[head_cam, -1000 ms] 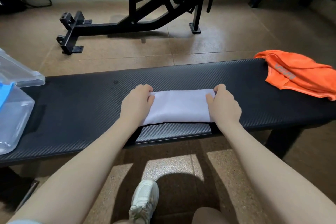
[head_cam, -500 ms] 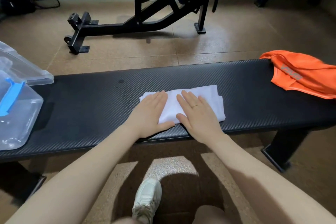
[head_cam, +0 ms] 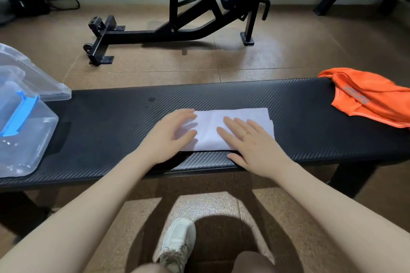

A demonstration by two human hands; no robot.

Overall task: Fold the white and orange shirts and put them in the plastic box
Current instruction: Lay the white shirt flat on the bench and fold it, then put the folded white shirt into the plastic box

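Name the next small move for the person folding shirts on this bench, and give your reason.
Probably grip the folded white shirt with both hands and carry it left to the open plastic box: the left hand and right hand lie flat on it, and the orange shirt lies unfolded.

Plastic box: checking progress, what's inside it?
Nothing clothlike shows through the clear plastic box; its left part is out of frame. The white shirt and orange shirt lie on the bench.

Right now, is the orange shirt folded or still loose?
Still loose: the orange shirt lies crumpled at the bench's right end, untouched by either hand.
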